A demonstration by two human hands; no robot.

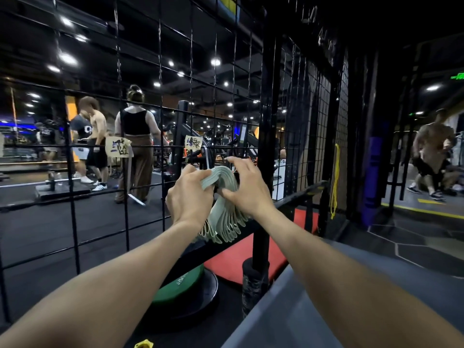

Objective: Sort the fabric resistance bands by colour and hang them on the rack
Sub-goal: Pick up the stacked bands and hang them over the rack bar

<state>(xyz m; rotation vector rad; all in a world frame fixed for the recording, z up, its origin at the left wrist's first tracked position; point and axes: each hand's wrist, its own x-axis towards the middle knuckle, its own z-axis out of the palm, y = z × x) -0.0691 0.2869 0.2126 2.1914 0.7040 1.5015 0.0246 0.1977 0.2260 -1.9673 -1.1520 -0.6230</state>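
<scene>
1. The left hand (190, 197) grips the top of a bunch of pale green bands (224, 217), fingers curled round it.
2. The right hand (247, 187) pinches the same bunch from the other side.
3. The bands hang in loops against the black wire rack (160, 116), below a paper label (193, 142).

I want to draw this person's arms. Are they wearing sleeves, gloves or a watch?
No. Both forearms are bare, with no sleeves in view. The left hand and right hand have no gloves. No watch, bracelet or rings show.
</scene>
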